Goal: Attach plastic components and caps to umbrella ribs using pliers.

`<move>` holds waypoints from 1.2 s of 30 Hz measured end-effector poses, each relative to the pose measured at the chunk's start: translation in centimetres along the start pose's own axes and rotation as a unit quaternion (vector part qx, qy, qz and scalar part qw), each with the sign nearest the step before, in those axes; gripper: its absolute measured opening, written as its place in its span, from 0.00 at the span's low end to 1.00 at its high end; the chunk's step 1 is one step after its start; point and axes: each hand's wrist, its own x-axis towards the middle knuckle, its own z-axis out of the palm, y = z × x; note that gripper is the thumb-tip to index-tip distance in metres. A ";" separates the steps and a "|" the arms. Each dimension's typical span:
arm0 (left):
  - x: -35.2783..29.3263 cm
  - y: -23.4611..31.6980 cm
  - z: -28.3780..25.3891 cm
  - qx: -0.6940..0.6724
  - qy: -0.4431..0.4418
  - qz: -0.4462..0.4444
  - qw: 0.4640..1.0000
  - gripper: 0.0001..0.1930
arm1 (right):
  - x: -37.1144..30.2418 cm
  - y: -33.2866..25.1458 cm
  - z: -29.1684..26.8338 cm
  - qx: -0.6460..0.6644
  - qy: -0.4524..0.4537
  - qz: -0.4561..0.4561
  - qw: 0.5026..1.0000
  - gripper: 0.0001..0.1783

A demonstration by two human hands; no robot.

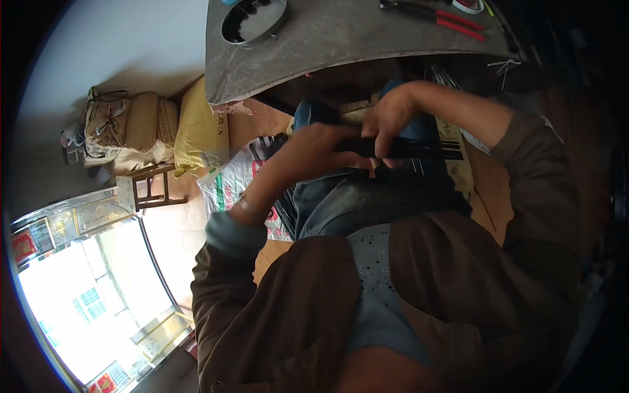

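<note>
Over my lap, both hands are on a dark, narrow, strip-like piece [419,149] that runs sideways between them. Its exact kind is too dark to make out. My left hand [321,147] is closed around its left part, fingers pointing right. My right hand [388,121] comes down from above with thumb and fingers pinched on it, close to the left fingertips. Thin pale lines show at the piece's right part, just below it. More thin black rods [283,209] lie beside my left thigh on a white printed plastic bag [229,187].
A grey-topped table [341,29] stands ahead, with a round dark pan [255,19] of pale material and red-handled pliers [452,23]. To the left are a yellow sack [196,128], brown bundles [134,121] and a small wooden stool [154,187]. A bright doorway [92,295] is at lower left.
</note>
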 end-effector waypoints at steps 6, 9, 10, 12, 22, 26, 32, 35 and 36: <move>1.2 -3.6 8.2 -0.592 -0.226 -0.106 0.766 0.15 | 1.1 0.1 1.8 -0.248 0.014 -0.024 0.968 0.22; 1.1 -4.5 8.0 -0.601 -0.229 -0.125 0.755 0.15 | -2.0 -0.8 1.8 -0.229 0.313 -0.195 0.901 0.18; 1.2 -4.5 6.7 -0.598 -0.202 -0.113 0.767 0.16 | -4.0 -1.6 2.2 -0.136 0.352 -0.223 0.899 0.15; 1.9 -5.5 3.4 -0.594 -0.161 -0.057 0.786 0.15 | -7.7 -4.0 3.8 0.032 0.333 -0.297 0.894 0.10; 7.9 0.4 -5.5 -0.540 0.241 0.126 0.797 0.10 | 1.3 3.8 4.1 -0.089 0.528 -0.198 0.821 0.27; 8.3 -1.4 2.3 -0.559 0.329 0.083 0.756 0.11 | 9.0 10.4 0.7 0.045 0.327 -0.211 0.920 0.25; 4.7 -2.9 9.1 -0.560 0.372 0.018 0.740 0.12 | 14.6 14.7 3.8 -0.034 0.251 -0.126 0.959 0.22; 3.0 -1.3 6.8 -0.603 0.348 0.026 0.717 0.16 | 12.1 10.4 5.0 -0.054 0.221 -0.079 0.971 0.23; 2.5 -0.2 5.3 -0.618 0.351 0.056 0.702 0.17 | 11.6 10.0 5.2 -0.058 0.220 -0.110 0.968 0.22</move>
